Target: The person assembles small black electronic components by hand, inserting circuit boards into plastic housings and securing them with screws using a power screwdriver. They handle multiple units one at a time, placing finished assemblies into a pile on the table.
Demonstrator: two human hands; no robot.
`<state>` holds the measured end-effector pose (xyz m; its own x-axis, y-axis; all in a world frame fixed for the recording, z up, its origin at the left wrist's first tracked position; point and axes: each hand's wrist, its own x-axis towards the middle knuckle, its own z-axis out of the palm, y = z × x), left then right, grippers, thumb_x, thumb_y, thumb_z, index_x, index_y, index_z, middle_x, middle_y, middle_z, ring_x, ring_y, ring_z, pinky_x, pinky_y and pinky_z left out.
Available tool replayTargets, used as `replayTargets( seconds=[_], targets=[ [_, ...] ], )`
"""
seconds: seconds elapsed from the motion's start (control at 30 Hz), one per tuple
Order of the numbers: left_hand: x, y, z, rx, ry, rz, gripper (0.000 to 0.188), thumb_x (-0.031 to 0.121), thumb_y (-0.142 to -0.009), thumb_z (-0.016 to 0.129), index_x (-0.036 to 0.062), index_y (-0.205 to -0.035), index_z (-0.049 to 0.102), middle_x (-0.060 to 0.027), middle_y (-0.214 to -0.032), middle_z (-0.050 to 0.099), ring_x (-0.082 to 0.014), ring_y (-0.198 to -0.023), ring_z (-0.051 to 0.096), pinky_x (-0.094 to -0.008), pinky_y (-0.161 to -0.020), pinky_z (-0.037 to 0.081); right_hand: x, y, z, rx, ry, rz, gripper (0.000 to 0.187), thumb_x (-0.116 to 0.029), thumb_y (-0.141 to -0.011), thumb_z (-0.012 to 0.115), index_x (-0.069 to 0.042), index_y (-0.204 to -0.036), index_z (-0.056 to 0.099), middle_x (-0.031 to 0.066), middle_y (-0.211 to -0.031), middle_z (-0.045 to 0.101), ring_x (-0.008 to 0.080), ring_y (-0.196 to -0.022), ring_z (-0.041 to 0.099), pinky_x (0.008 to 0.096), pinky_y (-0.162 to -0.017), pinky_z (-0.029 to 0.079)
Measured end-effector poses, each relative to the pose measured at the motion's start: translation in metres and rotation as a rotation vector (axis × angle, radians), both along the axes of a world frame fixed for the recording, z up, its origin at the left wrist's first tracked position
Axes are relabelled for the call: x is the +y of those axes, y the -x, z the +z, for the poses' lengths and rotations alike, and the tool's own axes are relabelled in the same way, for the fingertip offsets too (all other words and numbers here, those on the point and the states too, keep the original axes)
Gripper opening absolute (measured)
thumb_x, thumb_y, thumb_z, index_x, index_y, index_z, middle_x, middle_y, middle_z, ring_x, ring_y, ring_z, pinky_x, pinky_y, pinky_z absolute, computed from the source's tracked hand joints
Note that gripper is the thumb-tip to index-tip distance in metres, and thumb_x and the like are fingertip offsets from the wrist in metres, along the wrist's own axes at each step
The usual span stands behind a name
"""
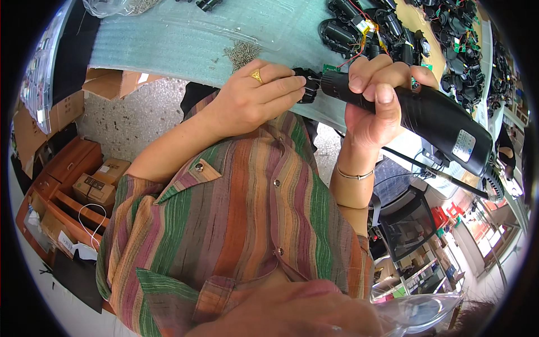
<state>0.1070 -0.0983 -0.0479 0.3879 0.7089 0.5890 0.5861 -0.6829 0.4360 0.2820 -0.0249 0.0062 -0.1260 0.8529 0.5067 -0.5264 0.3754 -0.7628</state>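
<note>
My right hand (379,95) grips a black electric screwdriver (432,112), its fingers wrapped around the barrel. The tool lies nearly level, with its tip pointing left and its cord end at the far right. The tip meets, or nearly meets, a small black plastic part (308,85). My left hand (264,95) holds that part at the table's near edge, fingers closed over it, so much of it is hidden. Just beyond my left hand, a pile of small screws (242,54) lies on the pale green table mat (168,42).
Black housings with wires and batteries (342,36) crowd the table's far right. A clear bag (115,5) sits at the far left. Below the table's left side are cardboard boxes (95,190) in a brown wooden cabinet (70,160). A mesh chair (407,222) stands at the right.
</note>
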Motion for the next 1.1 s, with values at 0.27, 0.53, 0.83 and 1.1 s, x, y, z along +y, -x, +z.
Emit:
replayTargets(
  seconds=[0.27, 0.53, 0.83, 1.1],
  targets=[
    [0.003, -0.002, -0.004, -0.157, 0.042, 0.007, 0.022, 0.004, -0.074, 0.071, 0.0026, -0.095, 0.068, -0.0066, -0.105, 0.068, -0.0233, -0.092, 0.064, -0.0319, -0.074, 0.049, 0.001, -0.003, 0.001, 0.040, -0.003, 0.003, 0.050, -0.006, -0.085, 0.069, -0.010, -0.127, 0.042, 0.0057, -0.065, 0.054, 0.0209, -0.057, 0.054, 0.0356, -0.056, 0.047],
    [0.016, -0.006, -0.002, -0.371, 0.116, 0.084, 0.021, 0.002, -0.074, 0.077, 0.0059, -0.080, 0.058, -0.0071, -0.099, 0.070, -0.0248, -0.088, 0.064, -0.0331, -0.076, 0.050, -0.004, -0.002, 0.017, 0.112, 0.038, 0.088, 0.048, -0.007, -0.089, 0.065, -0.014, -0.130, 0.042, 0.0048, -0.067, 0.049, 0.0209, -0.060, 0.052, 0.0351, -0.055, 0.043],
    [0.015, -0.005, -0.005, -0.240, 0.070, 0.153, 0.023, 0.005, -0.073, 0.078, 0.0105, -0.081, 0.057, 0.0010, -0.093, 0.070, -0.0197, -0.087, 0.063, -0.0313, -0.074, 0.044, -0.004, 0.001, 0.016, 0.089, 0.019, 0.084, 0.047, -0.008, -0.089, 0.066, -0.014, -0.129, 0.041, 0.0048, -0.066, 0.049, 0.0210, -0.060, 0.052, 0.0350, -0.055, 0.043],
    [0.007, 0.001, 0.002, -0.134, 0.028, 0.117, 0.017, 0.005, -0.073, 0.074, 0.0078, -0.081, 0.060, -0.0012, -0.093, 0.068, -0.0187, -0.087, 0.064, -0.0312, -0.073, 0.046, -0.004, -0.001, 0.004, 0.024, 0.045, -0.016, 0.052, -0.007, -0.084, 0.072, -0.010, -0.125, 0.041, 0.0052, -0.064, 0.053, 0.0214, -0.057, 0.054, 0.0365, -0.056, 0.048]
  ],
)
